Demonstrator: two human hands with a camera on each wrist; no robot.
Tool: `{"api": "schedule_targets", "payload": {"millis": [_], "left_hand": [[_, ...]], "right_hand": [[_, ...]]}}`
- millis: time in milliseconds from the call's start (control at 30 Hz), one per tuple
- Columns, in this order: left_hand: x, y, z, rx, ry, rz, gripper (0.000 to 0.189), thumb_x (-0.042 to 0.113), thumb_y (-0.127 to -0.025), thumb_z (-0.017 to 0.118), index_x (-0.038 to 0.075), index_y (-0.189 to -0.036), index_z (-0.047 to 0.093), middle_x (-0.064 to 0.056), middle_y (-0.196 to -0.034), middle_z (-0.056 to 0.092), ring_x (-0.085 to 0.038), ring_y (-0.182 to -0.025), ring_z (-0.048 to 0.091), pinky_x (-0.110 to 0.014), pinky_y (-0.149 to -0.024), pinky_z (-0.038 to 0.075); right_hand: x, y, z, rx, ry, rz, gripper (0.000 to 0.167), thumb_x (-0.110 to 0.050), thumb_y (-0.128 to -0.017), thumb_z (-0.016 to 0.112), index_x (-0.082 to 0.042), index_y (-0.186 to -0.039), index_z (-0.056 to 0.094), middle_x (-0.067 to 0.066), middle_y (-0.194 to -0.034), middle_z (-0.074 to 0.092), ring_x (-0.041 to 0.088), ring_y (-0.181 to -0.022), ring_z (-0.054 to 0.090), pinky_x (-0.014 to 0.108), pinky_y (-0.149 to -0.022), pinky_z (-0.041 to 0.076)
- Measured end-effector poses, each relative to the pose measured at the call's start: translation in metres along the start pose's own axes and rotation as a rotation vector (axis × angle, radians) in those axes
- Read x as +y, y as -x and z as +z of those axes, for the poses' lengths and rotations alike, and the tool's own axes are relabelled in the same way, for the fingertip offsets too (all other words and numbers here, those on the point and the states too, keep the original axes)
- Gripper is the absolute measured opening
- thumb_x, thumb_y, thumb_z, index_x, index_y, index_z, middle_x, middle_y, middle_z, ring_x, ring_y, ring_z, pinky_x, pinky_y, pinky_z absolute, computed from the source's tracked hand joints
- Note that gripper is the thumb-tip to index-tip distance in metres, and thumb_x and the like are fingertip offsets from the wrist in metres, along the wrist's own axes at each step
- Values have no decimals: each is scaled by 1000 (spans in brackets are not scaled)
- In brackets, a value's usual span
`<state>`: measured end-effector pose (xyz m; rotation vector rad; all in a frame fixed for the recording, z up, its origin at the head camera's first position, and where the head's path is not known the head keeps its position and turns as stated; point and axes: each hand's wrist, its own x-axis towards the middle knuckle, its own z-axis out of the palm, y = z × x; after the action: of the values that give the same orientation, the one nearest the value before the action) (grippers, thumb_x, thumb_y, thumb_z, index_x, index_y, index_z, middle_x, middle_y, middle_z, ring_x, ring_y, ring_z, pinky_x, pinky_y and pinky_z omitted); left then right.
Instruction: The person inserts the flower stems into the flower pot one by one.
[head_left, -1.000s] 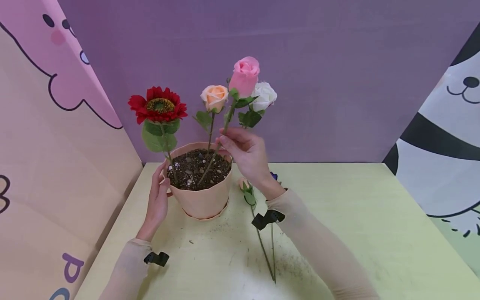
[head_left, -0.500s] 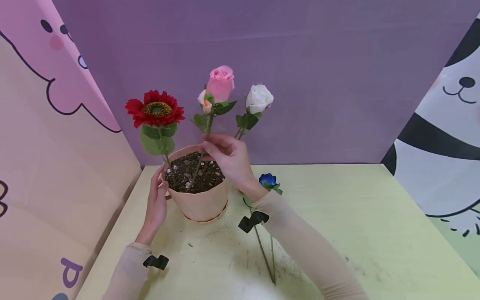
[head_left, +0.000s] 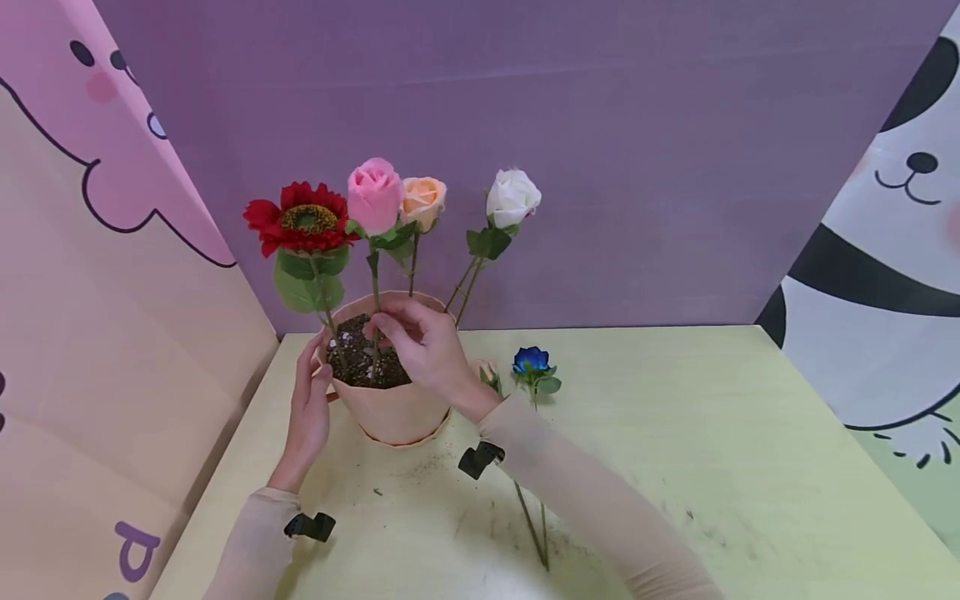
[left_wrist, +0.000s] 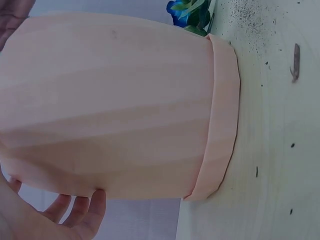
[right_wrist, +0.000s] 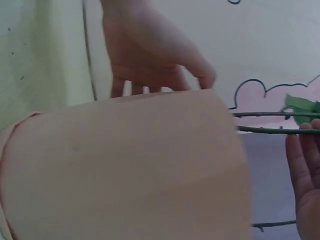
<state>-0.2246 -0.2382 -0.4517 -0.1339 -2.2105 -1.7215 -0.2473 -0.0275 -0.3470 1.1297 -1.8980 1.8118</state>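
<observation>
1. Pink rose (head_left: 375,197), head view: upright over the flowerpot (head_left: 393,414); my right hand (head_left: 431,346) pinches its stem, whose foot meets the soil (head_left: 390,367). Step in hand, I judge: planting.
2. Left wrist view: my left hand (left_wrist: 60,217) has its fingers spread against the flowerpot wall.
3. Right wrist view: insertion depth cannot be told. Next move probably calls for pushing straight down, flowerpot braced.

The worktop (head_left: 675,392) is pale yellow. The pot (head_left: 393,412) stands on it in a matching saucer (left_wrist: 220,127). Right of the pot lie a blue flower (head_left: 532,361) and, nearer, a partly hidden pale rose (head_left: 487,370). Dark crumbs (left_wrist: 250,22) lie in front.
</observation>
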Motion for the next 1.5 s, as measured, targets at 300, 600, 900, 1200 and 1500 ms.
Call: {"api": "schedule_targets", "payload": {"millis": [300,600,900,1200,1500], "left_hand": [[0,-1,2,5,3,6,53,27,-117,27,29,-170,24,-17,-169,35,-35,-143,48,-30,-97,47],[0,0,1,27,-11,-10,54,27,-117,27,32,-170,24,-14,-165,39,-14,-128,52,-24,-95,48],[0,1,-1,22,-12,-19,55,27,-116,25,27,-170,22,-19,-167,35,-34,-139,50,-30,-96,47],[-3,-2,4,9,10,-12,54,29,-117,30,28,-171,23,-20,-164,36,-32,-139,48,-30,-97,47],[-3,-1,0,-4,9,-7,54,32,-117,30,29,-171,22,-19,-167,32,-35,-144,45,-35,-99,46]], "right_hand": [[22,6,8,-38,-43,-63,13,0,-112,45,7,-118,53,28,-96,72,41,-87,76,42,-84,66],[30,5,19,-93,-29,-118,11,2,-112,43,4,-117,52,28,-98,74,39,-86,77,39,-82,66],[26,7,19,-111,26,-40,14,-2,-113,44,3,-117,56,25,-98,76,37,-90,78,31,-82,65],[28,18,19,72,36,-10,16,-3,-106,61,8,-114,70,25,-103,79,42,-92,77,43,-81,65],[27,28,11,155,117,-56,22,-4,-105,65,6,-120,77,21,-115,79,36,-107,78,33,-93,62]]}}
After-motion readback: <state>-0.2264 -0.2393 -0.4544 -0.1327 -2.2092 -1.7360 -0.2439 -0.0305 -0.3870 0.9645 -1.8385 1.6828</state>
